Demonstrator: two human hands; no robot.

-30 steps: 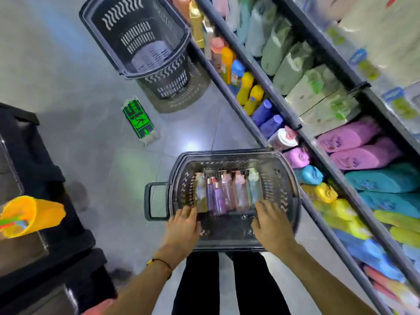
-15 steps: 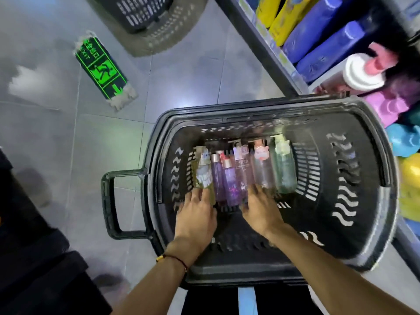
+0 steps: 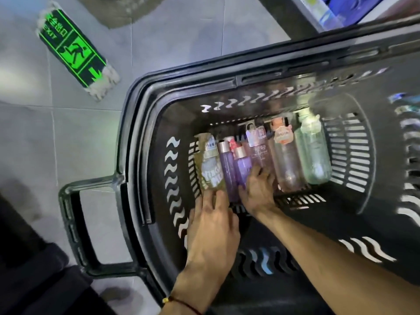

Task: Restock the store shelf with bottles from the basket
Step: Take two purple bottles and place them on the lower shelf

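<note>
A row of six bottles (image 3: 288,164) lies in the black slotted plastic basket (image 3: 136,123). The left hand (image 3: 211,223), fingers straight, touches the base of the olive-gold labelled bottle (image 3: 210,164) (its big pale lettering is too blurred to read). Just right of it, the right hand (image 3: 258,192) covers the lower ends of a short purple rose-capped bottle (image 3: 243,164) and a pink bottle (image 3: 260,151); I cannot tell whether it grips them.

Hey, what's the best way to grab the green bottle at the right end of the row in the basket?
The green bottle lies flat, pump at the far end, the peach-labelled bottle close against its left, its right side free. So probably grip its wide body from above and the right.
</note>
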